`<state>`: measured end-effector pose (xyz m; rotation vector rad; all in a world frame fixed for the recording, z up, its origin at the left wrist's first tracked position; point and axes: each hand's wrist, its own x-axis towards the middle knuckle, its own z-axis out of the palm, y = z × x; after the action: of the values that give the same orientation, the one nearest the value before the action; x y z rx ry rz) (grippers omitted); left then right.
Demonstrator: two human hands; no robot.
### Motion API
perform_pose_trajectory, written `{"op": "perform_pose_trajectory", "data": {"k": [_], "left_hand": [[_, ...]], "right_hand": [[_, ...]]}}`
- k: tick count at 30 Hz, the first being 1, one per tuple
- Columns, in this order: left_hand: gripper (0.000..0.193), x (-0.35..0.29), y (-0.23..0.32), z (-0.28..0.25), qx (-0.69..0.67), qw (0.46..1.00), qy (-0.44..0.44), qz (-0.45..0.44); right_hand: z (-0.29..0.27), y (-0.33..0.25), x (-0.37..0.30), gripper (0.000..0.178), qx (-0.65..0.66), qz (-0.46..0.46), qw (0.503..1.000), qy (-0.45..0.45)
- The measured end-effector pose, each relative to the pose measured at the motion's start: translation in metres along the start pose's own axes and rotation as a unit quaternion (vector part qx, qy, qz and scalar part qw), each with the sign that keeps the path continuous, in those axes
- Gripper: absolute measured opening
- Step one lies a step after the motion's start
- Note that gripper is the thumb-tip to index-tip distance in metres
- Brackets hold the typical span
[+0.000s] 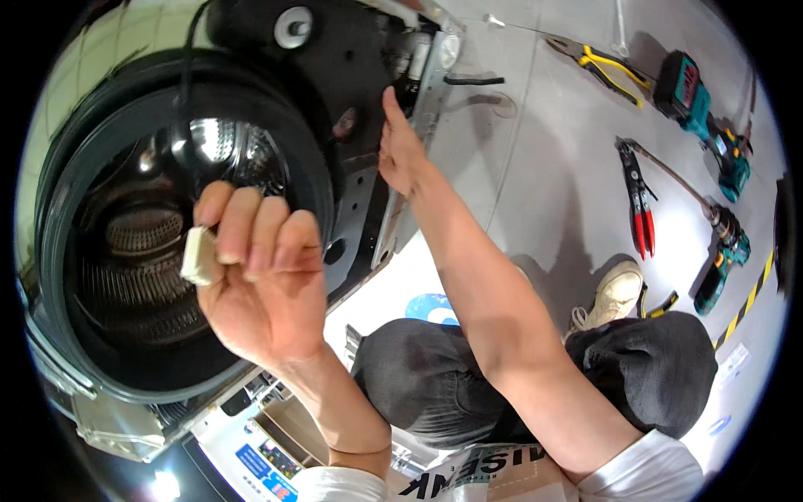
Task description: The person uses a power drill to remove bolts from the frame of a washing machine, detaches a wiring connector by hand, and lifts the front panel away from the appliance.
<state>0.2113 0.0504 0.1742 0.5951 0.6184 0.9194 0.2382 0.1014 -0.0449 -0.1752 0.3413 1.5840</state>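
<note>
My left hand (pixel 263 268), palm up with its fingers curled in, pinches a small off-white plastic block (pixel 199 256) between thumb and fingertips. It is raised in front of the round drum opening of a washing machine (pixel 125 284); the block's exact kind does not show. A dark rubber ring (pixel 63 217) surrounds the metal drum. Farther right, my right hand (pixel 400 151) rests against the edge of the machine's black front panel (pixel 355 100). One of its fingers points away from me along the panel; the others are partly hidden, and I see no object in that hand.
On the grey floor at right lie yellow-handled pliers (pixel 598 67), red-handled pliers (pixel 640 201) and two teal-black power tools, a nearer drill (pixel 723 255) and a farther one (pixel 690 96). A short black rod (pixel 474 81) lies beside the machine. My shoe (pixel 615 293) stands near the tools.
</note>
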Motion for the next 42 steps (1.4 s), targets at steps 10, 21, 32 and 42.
{"op": "perform_pose_trajectory", "data": {"k": [10,21,32,42], "left_hand": [[0.028,-0.006,-0.042,0.017,0.067,0.989,0.068,-0.113],[0.027,-0.004,-0.048,0.016,0.011,0.996,0.045,-0.077],[0.040,-0.014,-0.088,0.013,0.129,0.978,0.069,-0.149],[0.027,-0.040,-0.082,0.036,0.199,0.958,-0.116,-0.170]], "right_hand": [[0.017,0.011,-0.041,0.061,-0.071,0.002,0.997,0.026],[0.113,-0.105,-0.082,0.036,-0.365,-0.139,0.920,-0.041],[0.140,-0.157,-0.063,0.016,-0.621,-0.056,0.772,-0.125],[0.205,-0.210,-0.050,0.022,-0.858,0.044,0.452,-0.240]]}}
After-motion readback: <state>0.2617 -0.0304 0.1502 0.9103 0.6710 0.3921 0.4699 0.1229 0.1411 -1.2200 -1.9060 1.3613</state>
